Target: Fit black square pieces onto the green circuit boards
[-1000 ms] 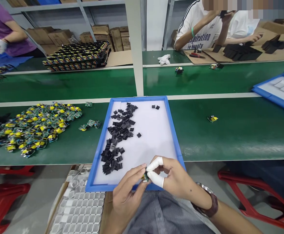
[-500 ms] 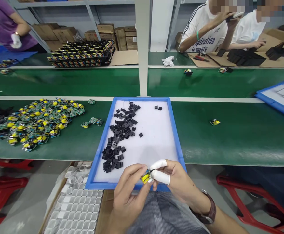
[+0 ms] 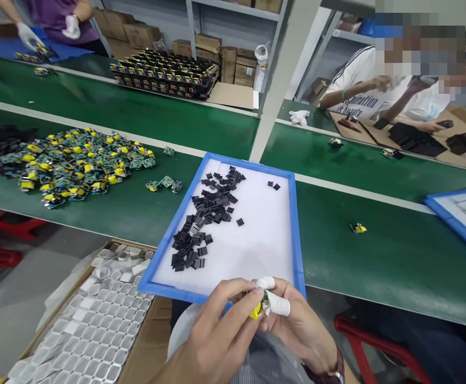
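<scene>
Belt: green, crossing mid-frame; now slanting, since the view has swung left and down in the last second.
Tray: blue-rimmed, white floor, centre of frame, near rim over the belt's edge; not shifted on the belt.
Heap: green-and-yellow circuit boards, upper left on the belt, untouched.
Cell tray: white, in a carton at lower left; more of it in view than a second ago.
Black parts: strewn down the tray's left half, same spread as before.
Left hand: bottom centre, below the tray's near rim; fingers curled, thumb and forefinger closed on the board from the left.
Right hand: bottom centre-right, touching the left; wrist bent inward, white cots on thumb and forefinger, both pinching the board.
Board: between the four fingertips, clear of the tray; turned since a second ago, yellow part now lowermost, green edge on top.
</scene>
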`<state>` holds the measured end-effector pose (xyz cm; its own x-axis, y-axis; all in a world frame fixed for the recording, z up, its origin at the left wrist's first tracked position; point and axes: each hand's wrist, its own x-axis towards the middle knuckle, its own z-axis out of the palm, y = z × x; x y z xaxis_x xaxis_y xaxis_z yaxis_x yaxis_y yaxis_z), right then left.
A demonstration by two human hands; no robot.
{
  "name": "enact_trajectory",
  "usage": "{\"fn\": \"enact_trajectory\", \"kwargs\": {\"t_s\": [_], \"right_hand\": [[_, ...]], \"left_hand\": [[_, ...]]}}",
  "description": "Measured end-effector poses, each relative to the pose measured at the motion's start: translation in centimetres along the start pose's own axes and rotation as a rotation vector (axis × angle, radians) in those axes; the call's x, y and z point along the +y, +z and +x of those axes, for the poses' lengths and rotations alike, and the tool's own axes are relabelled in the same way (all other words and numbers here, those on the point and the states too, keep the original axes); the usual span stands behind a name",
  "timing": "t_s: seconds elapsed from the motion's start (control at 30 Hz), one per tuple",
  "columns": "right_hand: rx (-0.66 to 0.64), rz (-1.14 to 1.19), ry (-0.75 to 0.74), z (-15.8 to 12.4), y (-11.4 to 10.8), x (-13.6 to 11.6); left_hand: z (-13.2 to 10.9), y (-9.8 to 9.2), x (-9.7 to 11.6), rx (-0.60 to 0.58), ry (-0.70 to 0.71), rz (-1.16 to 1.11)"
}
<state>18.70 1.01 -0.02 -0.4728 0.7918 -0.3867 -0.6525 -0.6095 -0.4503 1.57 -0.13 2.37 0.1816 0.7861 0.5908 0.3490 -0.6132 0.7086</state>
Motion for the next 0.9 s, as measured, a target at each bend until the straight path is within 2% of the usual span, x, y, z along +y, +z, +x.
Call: {"fn": "enact_trajectory", "kwargs": {"t_s": [0.13,0.33,0.5,0.63,0.7,0.8,0.9], "right_hand": [[-0.033,-0.067,-0.022,0.1,-0.1,0.0],[-0.079,-0.28,-0.156,-0.2,0.3,-0.5],[-0.114,-0.446,-0.2,-0.4,0.3,-1.3],[-0.075,-0.505,-0.277,-0.4,0.6,-1.1],[-0.028,-0.599,-0.375,-0.6,1.2,-0.8],[0.033,-0.85,-0.618,-1.0,2.4,-0.6],[0.025,-1.064,-0.825,-1.3,3.4,-0.6]], "left_hand": [[0.1,-0.3,0.1,0.009,-0.012,-0.067],[0.4,-0.8,0.4,0.029,-0.067,-0.103],[0.3,-1.1,0.3,-0.011,-0.076,-0.166],[0.0,-1.4,-0.4,-0.051,-0.12,-0.162],[-0.2,-1.5,-0.9,-0.074,-0.181,-0.187],[-0.4,-1.4,-1.7,-0.062,-0.313,-0.336],[-0.6,-1.2,-2.1,-0.028,-0.394,-0.48]]}}
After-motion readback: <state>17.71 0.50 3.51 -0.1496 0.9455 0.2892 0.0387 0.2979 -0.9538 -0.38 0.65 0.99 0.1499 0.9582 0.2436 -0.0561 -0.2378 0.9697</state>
